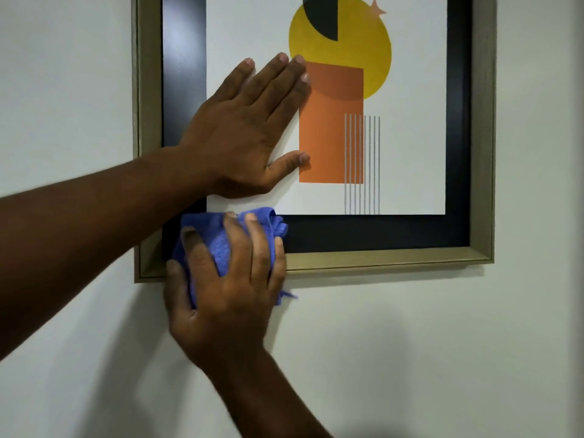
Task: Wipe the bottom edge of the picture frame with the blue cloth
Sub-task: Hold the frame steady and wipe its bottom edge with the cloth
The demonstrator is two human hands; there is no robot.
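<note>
While the left hand (249, 134) lies flat and open on the glass, fingers spread toward 1 o'clock and gripping nothing, the right hand (230, 289) closes around a bunched blue woven cloth (218, 245). The cloth presses against the bottom edge of the wall-hung picture frame (379, 262), a dull gold moulding with a black inner border, near the frame's corner at 7 o'clock. A loose blue tail hangs just below the edge at the hand's 4 o'clock. The print (407, 137) shows a yellow disc, an orange rectangle and thin grey stripes. The pale wall (442, 343) surrounds the frame.
</note>
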